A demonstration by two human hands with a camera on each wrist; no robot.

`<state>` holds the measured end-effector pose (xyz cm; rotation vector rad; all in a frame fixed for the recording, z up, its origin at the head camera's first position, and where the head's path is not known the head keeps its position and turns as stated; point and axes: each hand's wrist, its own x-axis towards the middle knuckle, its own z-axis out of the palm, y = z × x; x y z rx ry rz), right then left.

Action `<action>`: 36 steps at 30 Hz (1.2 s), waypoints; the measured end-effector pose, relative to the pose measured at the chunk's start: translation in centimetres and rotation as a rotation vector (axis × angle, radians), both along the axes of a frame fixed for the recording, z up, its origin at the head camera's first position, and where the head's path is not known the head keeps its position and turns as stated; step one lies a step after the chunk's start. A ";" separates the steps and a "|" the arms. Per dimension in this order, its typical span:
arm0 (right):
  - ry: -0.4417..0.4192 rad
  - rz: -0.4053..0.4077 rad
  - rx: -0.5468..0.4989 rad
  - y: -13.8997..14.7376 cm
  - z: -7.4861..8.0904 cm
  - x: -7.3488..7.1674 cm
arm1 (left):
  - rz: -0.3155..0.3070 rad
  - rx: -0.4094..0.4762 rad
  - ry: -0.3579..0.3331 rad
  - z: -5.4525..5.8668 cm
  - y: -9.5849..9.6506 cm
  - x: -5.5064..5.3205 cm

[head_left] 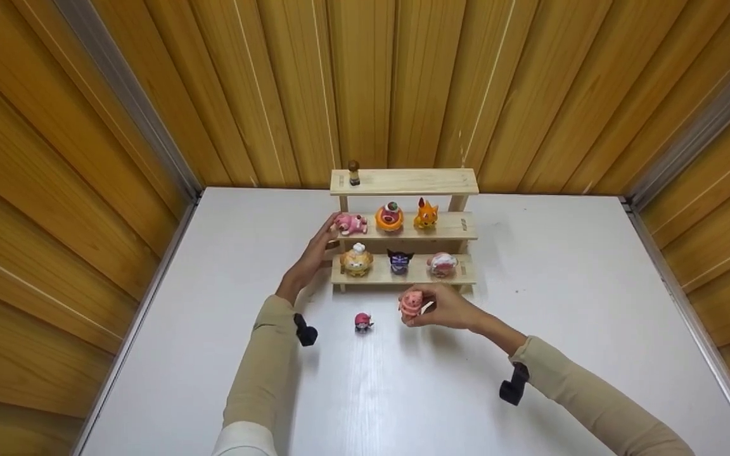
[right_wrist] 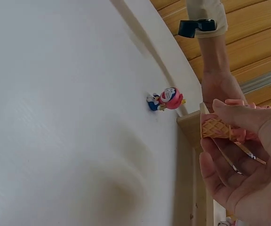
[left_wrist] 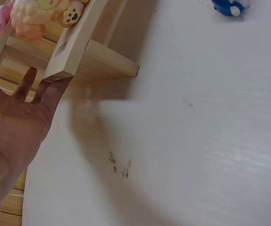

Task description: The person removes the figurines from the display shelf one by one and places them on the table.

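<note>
One pink figurine, waffle-patterned base, which we find pinched in the fingers of the right hand, above the counter just before the three-tiered wooden stand; left hand, fingers spread, touching the stand's left end. We further record one red-hooded figurine standing on the counter; lower tier, a white-hatted figurine, a black-eared figurine, a pink-and-white figurine; middle tier, three more figurines; top tier, one brown-topped figurine at left
</note>
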<state>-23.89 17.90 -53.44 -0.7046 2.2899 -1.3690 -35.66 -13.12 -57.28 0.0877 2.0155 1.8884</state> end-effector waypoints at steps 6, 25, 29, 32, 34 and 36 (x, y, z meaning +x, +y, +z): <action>0.047 0.002 0.006 -0.1 -1.0 0.5 | 0.007 -0.004 -0.003 -0.1 -0.2 0.1; 0.196 -0.098 0.002 -1.2 -5.5 0.6 | -0.007 -0.015 0.009 -0.1 0.0 -0.2; 0.175 -0.087 0.007 -1.3 -6.0 0.7 | -0.008 -0.011 0.012 0.0 0.1 -0.2; 0.161 -0.075 -0.001 -1.4 -6.2 0.9 | -0.020 0.000 0.014 0.0 0.2 -0.2; 0.154 -0.072 -0.012 -1.5 -6.2 1.0 | -0.013 0.000 0.012 -0.2 0.2 -0.2; 0.152 -0.079 -0.014 -1.8 -6.2 1.0 | -0.001 -0.003 0.013 -0.2 0.1 -0.1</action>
